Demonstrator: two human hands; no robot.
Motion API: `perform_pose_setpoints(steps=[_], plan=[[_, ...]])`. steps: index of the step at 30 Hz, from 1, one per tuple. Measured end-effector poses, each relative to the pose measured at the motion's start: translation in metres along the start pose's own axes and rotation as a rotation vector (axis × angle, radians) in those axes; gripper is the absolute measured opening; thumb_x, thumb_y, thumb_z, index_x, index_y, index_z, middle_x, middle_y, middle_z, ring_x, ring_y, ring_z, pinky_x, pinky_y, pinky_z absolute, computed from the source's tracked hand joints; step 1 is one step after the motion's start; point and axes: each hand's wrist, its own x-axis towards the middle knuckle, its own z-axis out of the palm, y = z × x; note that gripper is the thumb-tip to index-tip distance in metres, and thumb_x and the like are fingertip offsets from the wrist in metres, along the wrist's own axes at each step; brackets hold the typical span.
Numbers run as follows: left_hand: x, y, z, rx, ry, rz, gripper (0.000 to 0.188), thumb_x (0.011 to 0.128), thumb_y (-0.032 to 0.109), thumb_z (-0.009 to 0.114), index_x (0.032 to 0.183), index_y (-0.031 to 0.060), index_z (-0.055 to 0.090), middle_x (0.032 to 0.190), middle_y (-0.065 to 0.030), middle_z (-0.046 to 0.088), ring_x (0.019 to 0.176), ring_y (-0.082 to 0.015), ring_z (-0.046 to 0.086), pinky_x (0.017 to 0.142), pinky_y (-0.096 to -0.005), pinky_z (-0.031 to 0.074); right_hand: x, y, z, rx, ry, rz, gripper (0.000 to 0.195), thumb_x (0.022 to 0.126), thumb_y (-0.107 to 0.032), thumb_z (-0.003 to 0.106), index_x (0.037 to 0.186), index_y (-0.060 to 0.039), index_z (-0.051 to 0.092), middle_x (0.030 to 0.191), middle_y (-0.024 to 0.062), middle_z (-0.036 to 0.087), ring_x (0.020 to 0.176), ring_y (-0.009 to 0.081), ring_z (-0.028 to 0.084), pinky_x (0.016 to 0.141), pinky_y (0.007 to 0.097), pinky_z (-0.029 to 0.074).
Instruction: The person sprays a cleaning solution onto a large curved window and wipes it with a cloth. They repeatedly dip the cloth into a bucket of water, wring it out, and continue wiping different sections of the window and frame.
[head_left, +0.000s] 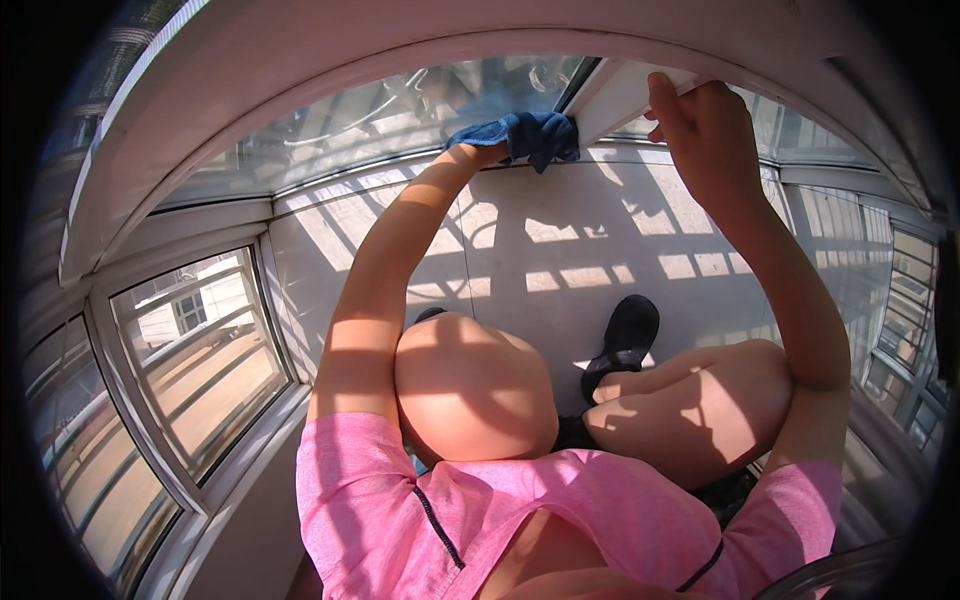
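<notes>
A blue cloth (536, 139) covers most of my left hand (487, 154). It is pressed against the lower corner of a glass pane (465, 94), where the glass meets a white frame post (615, 101). The fingers beneath the cloth are hidden. Farther right, my right hand (709, 142) grips the edge of the white frame, its thumb on the near side and its other fingers partly hidden. Both arms reach forward past my bent knees.
Light floor tiles (540, 247) lie below, striped with shadows. A black clog (628, 330) is on my foot. Barred windows (199, 360) stand at the left, and more windows (904, 300) at the right. A curved-looking white frame bar (480, 45) crosses the top of the view.
</notes>
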Motion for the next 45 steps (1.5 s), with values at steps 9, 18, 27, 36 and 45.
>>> perform_pose_setpoints(steps=[9, 18, 27, 36, 45], plan=[[-0.026, -0.049, 0.025, 0.207, 0.070, -0.089, 0.025, 0.095, 0.027, 0.047, 0.102, 0.0089, 0.063, 0.104, -0.0109, 0.067, 0.097, -0.0278, 0.063, 0.083, -0.0361, 0.048, 0.004, -0.007, 0.002, -0.022, -0.057, 0.037, 0.041, 0.093, -0.034, 0.054, 0.072, 0.0018, 0.061, 0.061, 0.0125, 0.064, 0.052, 0.0255, 0.063, 0.056, 0.0343, 0.050], [-0.120, -0.126, -0.026, 0.020, 0.068, -0.304, 0.050, 0.088, 0.049, 0.053, 0.119, 0.0092, 0.061, 0.121, -0.0164, 0.061, 0.114, -0.0338, 0.055, 0.099, -0.0387, 0.040, 0.007, -0.022, 0.001, 0.090, -0.060, 0.134, 0.038, 0.094, -0.031, 0.052, 0.092, 0.0056, 0.058, 0.074, 0.0141, 0.069, 0.062, 0.0195, 0.068, 0.063, 0.0305, 0.053], [-0.241, -0.203, -0.119, 0.771, -0.264, -0.167, 0.027, 0.090, 0.021, 0.048, 0.107, 0.0097, 0.066, 0.112, -0.0128, 0.064, 0.110, -0.0297, 0.058, 0.096, -0.0387, 0.044, 0.001, -0.005, 0.008, 0.085, 0.036, 0.126, 0.034, 0.094, -0.029, 0.050, 0.096, 0.0049, 0.058, 0.070, 0.0135, 0.068, 0.059, 0.0180, 0.066, 0.062, 0.0295, 0.052], [-0.258, -0.087, -0.189, 0.981, -0.092, 0.290, 0.035, 0.081, 0.013, 0.063, 0.115, 0.0195, 0.061, 0.109, -0.0047, 0.058, 0.104, -0.0249, 0.058, 0.092, -0.0364, 0.048, -0.004, 0.004, 0.001, 0.121, 0.013, 0.134, 0.045, 0.093, -0.042, 0.054, 0.100, 0.0023, 0.055, 0.068, 0.0102, 0.065, 0.059, 0.0175, 0.065, 0.061, 0.0290, 0.051], [-0.146, 0.161, -0.157, 0.026, -0.232, -0.144, 0.034, 0.081, 0.026, 0.072, 0.105, 0.0081, 0.058, 0.086, -0.0112, 0.064, 0.078, -0.0277, 0.065, 0.068, -0.0358, 0.051, -0.046, 0.030, -0.020, -0.185, -1.121, 0.198, 0.048, 0.093, -0.049, 0.052, 0.088, -0.0047, 0.067, 0.088, 0.0078, 0.067, 0.082, 0.0174, 0.062, 0.076, 0.0327, 0.047]])
